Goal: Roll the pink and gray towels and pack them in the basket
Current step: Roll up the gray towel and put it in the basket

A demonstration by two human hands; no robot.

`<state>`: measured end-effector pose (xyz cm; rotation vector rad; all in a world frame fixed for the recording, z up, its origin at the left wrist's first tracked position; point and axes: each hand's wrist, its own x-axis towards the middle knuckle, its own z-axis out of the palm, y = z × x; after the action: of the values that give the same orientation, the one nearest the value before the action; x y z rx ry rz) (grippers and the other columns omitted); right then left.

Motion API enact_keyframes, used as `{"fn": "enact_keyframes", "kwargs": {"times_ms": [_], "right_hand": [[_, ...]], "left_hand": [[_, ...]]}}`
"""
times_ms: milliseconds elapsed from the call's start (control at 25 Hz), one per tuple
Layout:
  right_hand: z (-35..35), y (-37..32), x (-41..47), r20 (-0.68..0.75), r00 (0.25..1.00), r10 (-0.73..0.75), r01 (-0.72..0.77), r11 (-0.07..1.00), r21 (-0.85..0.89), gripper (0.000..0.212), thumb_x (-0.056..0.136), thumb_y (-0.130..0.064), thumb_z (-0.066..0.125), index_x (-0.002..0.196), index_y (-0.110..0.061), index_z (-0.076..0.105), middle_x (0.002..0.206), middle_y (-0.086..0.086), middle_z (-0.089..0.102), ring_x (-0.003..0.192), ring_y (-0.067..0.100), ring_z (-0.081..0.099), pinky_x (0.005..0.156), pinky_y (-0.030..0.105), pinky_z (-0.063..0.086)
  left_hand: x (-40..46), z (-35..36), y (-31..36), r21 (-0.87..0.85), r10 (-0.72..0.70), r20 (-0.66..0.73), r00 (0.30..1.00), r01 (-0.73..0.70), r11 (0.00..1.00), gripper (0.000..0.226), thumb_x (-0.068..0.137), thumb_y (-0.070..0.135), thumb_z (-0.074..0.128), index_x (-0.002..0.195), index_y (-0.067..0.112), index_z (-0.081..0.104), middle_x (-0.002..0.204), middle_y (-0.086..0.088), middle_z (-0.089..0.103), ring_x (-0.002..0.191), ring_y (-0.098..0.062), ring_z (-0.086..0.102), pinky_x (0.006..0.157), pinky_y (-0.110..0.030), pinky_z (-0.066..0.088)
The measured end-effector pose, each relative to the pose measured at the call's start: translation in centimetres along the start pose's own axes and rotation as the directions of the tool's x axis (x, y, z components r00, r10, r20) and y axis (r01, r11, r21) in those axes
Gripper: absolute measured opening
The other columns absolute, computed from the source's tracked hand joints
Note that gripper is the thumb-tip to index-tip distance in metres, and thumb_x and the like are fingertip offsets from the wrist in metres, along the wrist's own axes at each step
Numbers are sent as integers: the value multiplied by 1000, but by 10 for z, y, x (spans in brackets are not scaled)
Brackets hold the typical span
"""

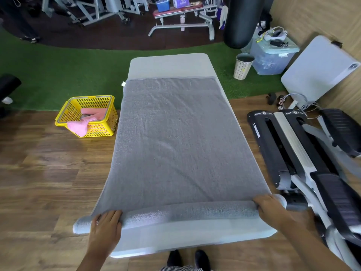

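A gray towel [175,137] lies spread flat along a long white table [168,65]. Its near end is rolled into a thin roll across the table's front. My left hand [106,223] rests on the roll's left end with fingers laid over it. My right hand [268,205] lies over the roll's right end, fingers curved on top. A yellow basket [109,116] stands on the floor left of the table. In it sits a pink towel [86,120], one end hanging over the basket's front rim.
A black and grey exercise machine [304,163] stands close on the right of the table. A striped bin [243,66] and a clear storage box [272,56] sit at the back right. Green turf and a weight bench [183,18] lie beyond. Wooden floor surrounds the table.
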<state>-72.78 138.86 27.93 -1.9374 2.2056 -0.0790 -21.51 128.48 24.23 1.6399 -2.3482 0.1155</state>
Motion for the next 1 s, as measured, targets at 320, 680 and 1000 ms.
{"fn": "enact_keyframes", "kwargs": {"times_ms": [320,680,1000], "right_hand": [[11,21,-18,-192,961,201,-171,972,159,28,70,0,71,95,-9,63,93,6,63,86,30,58,86,47,48],[-4,37,-10,-101,992,70,-38,956,290,16,73,-7,72,88,-14,70,82,-4,67,75,18,62,69,33,52],[-11,101,36,330,905,269,-389,836,386,23,83,-36,65,79,-14,66,73,-3,66,69,11,60,64,19,46]], "left_hand": [[3,3,30,-139,92,-12,996,-92,986,41,74,14,35,113,17,49,104,1,57,92,-17,48,107,-38,21],[28,25,159,-241,402,-10,916,-392,888,41,98,42,37,115,17,65,110,6,65,104,-11,55,103,-49,32],[53,42,332,-302,418,165,894,-358,884,48,75,33,50,121,21,60,115,7,61,104,-13,51,103,-47,28]]}}
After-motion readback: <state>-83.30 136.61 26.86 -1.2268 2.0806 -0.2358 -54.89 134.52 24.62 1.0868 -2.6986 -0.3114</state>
